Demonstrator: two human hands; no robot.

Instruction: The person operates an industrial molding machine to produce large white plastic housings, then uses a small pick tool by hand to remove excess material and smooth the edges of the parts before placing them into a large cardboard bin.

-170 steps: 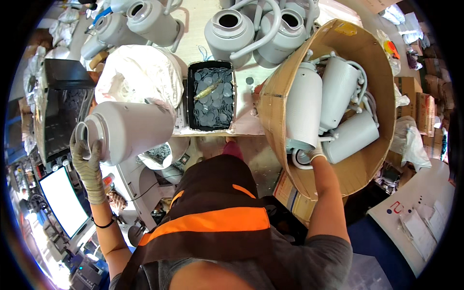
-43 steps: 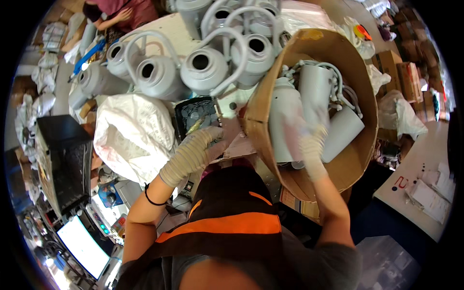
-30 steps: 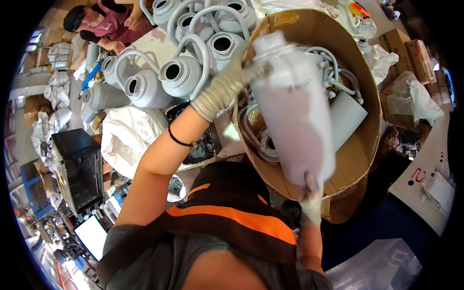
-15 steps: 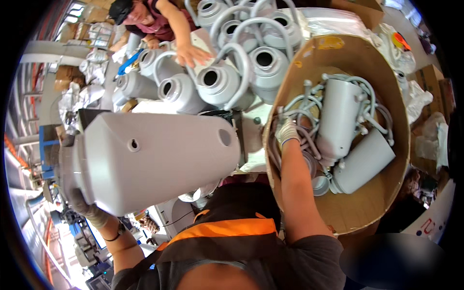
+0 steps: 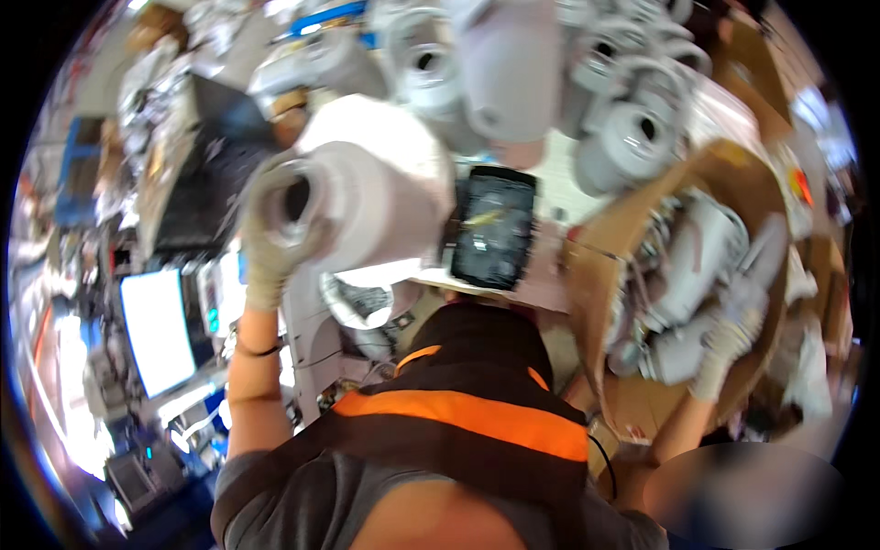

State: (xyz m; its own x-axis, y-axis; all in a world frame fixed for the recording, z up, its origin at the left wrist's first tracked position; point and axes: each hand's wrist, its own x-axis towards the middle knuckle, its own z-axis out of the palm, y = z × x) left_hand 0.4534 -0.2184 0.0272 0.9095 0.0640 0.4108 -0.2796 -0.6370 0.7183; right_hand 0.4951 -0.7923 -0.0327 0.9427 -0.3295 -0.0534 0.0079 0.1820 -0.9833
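Note:
My gloved left hand (image 5: 275,229) is closed around the neck of a light grey metal canister (image 5: 385,206). The canister lies tilted on its side, its round dark mouth turned toward the hand, over the table's front edge. Deep in the big cardboard box (image 5: 600,316) is my gloved right hand (image 5: 729,339), beside a pale elongated piece (image 5: 763,252). Motion blur hides whether its fingers grip that piece. Grey cylinders (image 5: 692,261) with bent tubes lie in the same box.
Several grey canisters with curved tubes, one of them marked here (image 5: 632,142), stand along the table's back. A black tray (image 5: 495,227) sits mid-table. To the left are a dark open box (image 5: 215,165) and a lit screen (image 5: 158,330).
The canister in my left hand has swung right and turned its mouth more into view. My right hand has shifted from the box's left side to its right. The view has turned, showing the black tray.

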